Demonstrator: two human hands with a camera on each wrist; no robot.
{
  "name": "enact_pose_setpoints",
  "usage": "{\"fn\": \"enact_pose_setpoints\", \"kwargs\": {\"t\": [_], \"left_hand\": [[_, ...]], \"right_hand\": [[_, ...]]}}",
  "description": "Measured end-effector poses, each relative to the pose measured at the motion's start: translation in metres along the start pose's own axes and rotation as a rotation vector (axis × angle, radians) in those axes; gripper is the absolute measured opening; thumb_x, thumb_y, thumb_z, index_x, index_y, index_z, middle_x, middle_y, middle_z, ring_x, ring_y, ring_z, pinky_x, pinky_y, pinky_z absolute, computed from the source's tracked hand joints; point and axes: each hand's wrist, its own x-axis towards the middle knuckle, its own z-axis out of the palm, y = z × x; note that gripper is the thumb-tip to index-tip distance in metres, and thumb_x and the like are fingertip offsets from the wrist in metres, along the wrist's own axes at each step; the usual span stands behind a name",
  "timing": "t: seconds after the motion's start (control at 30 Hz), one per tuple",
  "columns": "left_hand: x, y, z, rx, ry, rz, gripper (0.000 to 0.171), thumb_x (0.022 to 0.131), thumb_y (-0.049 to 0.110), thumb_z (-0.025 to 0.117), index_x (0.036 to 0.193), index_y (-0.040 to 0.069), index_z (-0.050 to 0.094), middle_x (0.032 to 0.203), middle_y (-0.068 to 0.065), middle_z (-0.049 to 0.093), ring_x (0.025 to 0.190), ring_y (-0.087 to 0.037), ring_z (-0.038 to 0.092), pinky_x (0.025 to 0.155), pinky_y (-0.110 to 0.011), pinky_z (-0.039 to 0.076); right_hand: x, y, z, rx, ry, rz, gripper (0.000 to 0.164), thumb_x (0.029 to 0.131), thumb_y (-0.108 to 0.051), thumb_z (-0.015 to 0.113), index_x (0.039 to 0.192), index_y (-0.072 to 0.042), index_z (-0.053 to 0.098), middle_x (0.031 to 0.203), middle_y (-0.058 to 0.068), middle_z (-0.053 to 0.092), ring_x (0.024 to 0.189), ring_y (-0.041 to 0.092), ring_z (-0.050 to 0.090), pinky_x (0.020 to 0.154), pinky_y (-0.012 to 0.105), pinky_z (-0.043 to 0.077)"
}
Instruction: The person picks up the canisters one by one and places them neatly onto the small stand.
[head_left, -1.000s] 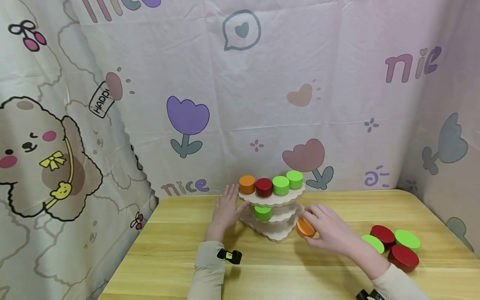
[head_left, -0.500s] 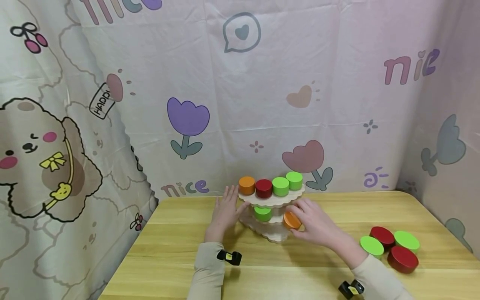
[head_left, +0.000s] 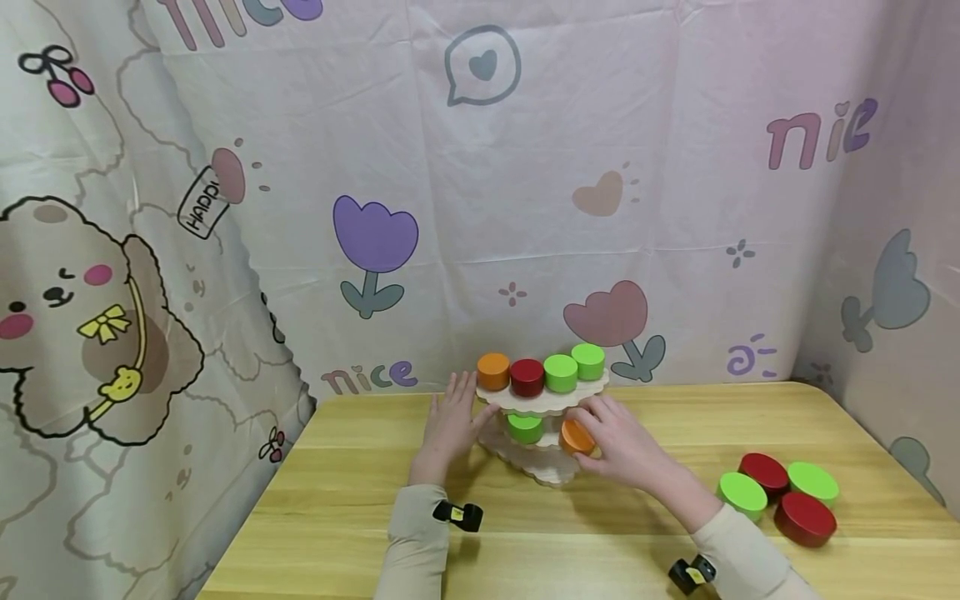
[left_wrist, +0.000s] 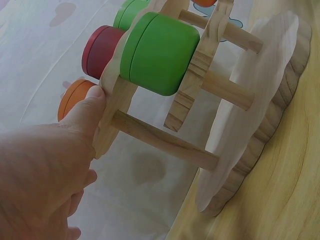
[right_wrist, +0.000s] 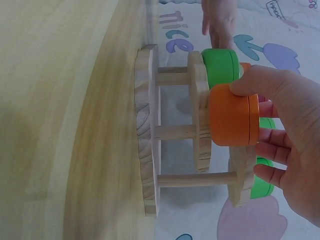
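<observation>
A three-tier wooden stand (head_left: 546,472) with scalloped tiers stands on the table. Its top tier bears an orange cylinder (head_left: 493,372), a red cylinder (head_left: 527,377) and two green ones (head_left: 561,372). Another green cylinder (left_wrist: 159,54) sits on the middle tier. Between thumb and fingers, my right hand (head_left: 624,446) holds an orange cylinder (right_wrist: 234,114) at the right side of that middle tier; whether its base fully rests there I cannot tell. On the stand's left, my left hand (head_left: 447,429) has its fingers extended, the thumb touching the top tier's edge in the left wrist view.
To the right on the wooden table (head_left: 525,550) lie two red cylinders (head_left: 806,518) and two green cylinders (head_left: 742,494) in a group. A patterned cloth (head_left: 480,167) hangs behind the table and along its sides.
My right hand has carried the orange cylinder leftward, from beside the stand to the right part of the middle tier. The left hand stays at the stand's left side.
</observation>
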Motion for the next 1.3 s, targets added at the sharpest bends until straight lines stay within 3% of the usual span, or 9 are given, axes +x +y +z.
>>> {"fn": "enact_pose_setpoints", "kwargs": {"t": [0.3,0.77,1.3], "left_hand": [[-0.0012,-0.0004,-0.0007,-0.001,-0.006,-0.002,0.08,0.096,0.063,0.037,0.157,0.015,0.019,0.164,-0.009,0.018,0.153,-0.03,0.01,0.121,-0.061,0.009],[-0.0007,-0.0021,0.0012,-0.002,0.005,-0.002,0.08,0.096,0.064,0.037,0.157,0.014,0.021,0.163,-0.01,0.019,0.153,-0.03,0.009,0.121,-0.061,0.009],[0.0013,-0.001,0.0021,0.003,0.006,0.001,0.08,0.096,0.064,0.036,0.157,0.015,0.019,0.163,-0.011,0.02,0.153,-0.03,0.009,0.121,-0.061,0.008]], "right_hand": [[-0.001,-0.0011,0.0001,0.001,-0.005,0.012,0.043,0.073,-0.024,0.081,0.111,-0.013,0.064,0.11,0.002,0.059,0.099,0.018,0.053,0.081,0.038,0.051],[-0.0007,-0.0021,0.0002,-0.015,0.013,-0.038,0.036,0.08,-0.028,0.08,0.112,-0.015,0.068,0.108,-0.001,0.062,0.099,0.018,0.056,0.081,0.039,0.052],[0.0026,0.001,0.0077,0.007,0.097,-0.094,0.037,0.072,-0.019,0.085,0.105,-0.015,0.07,0.104,0.001,0.064,0.096,0.02,0.058,0.077,0.038,0.052]]}}
